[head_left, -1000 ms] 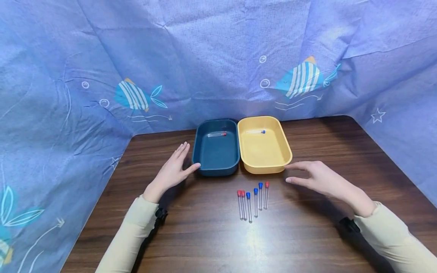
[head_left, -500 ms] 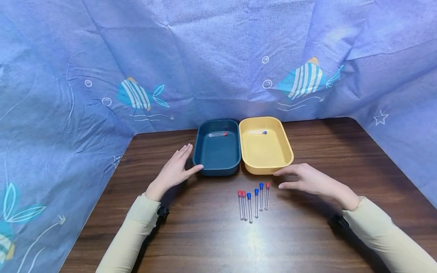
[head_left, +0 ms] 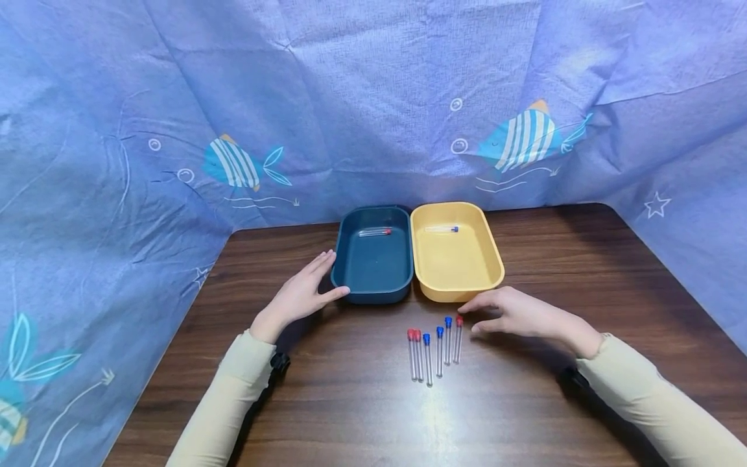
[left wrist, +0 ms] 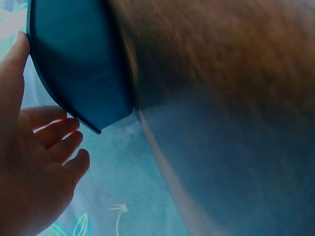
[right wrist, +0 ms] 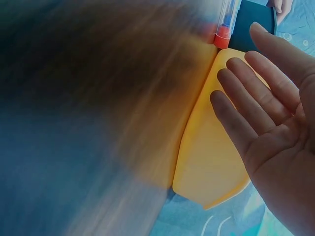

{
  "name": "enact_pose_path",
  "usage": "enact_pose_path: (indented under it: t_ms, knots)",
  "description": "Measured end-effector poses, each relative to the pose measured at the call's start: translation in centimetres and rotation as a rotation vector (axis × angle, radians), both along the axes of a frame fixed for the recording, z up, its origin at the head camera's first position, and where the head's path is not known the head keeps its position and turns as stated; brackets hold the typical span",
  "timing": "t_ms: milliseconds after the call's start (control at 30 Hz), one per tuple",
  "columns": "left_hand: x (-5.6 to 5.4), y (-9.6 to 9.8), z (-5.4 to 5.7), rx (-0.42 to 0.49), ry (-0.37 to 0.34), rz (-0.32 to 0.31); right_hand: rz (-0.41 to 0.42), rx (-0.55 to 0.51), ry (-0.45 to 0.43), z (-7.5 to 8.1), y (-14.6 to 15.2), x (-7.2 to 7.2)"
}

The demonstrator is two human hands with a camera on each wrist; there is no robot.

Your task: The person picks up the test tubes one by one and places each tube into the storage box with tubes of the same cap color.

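Note:
My left hand [head_left: 300,293] rests at the near left corner of the dark blue tray [head_left: 376,298], fingers straight and thumb at its rim. My right hand [head_left: 516,312] is close by the red-capped tube [head_left: 458,340] at the right end of a loose row, fingers extended and holding nothing. Beside that tube lie several clear tubes with blue caps, such as the blue-capped tube [head_left: 439,353], and two red-capped ones at the left end, among them a red-capped tube [head_left: 411,355]. In the right wrist view a red cap [right wrist: 222,38] shows just beyond the fingertips.
The yellow tray [head_left: 458,296] stands right against the blue one and holds a blue-capped tube [head_left: 443,229]. Inside the blue tray lies a red-capped tube [head_left: 376,232]. A blue fish-print cloth [head_left: 373,104] hangs behind the wooden table [head_left: 350,415].
My right hand has moved left, from beside the yellow tray's near corner to the rightmost red-capped tube. The left hand has stayed at the blue tray; the view has shifted slightly.

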State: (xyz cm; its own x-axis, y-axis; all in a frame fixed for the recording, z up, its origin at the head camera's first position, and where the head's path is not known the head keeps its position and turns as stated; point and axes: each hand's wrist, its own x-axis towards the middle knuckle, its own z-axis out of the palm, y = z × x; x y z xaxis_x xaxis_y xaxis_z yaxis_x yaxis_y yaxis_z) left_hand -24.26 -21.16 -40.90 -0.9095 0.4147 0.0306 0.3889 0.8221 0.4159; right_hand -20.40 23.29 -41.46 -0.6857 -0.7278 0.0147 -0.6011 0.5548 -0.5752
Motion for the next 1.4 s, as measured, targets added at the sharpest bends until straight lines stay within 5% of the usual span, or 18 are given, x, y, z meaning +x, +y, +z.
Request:
enact_pose_path:
  t_ms: [833,1200,1400]
  knots:
    - [0.3,-0.1,0.0,-0.006,-0.015,-0.022,0.101,0.050,0.062,-0.3,-1.5,0.5]
    - [0.2,0.0,-0.2,0.032,-0.048,-0.020,0.084,0.099,0.068,-0.4,-1.3,0.3]
    - [0.4,0.0,0.0,0.041,-0.058,-0.018,0.118,0.081,0.133,-0.5,-1.3,0.3]
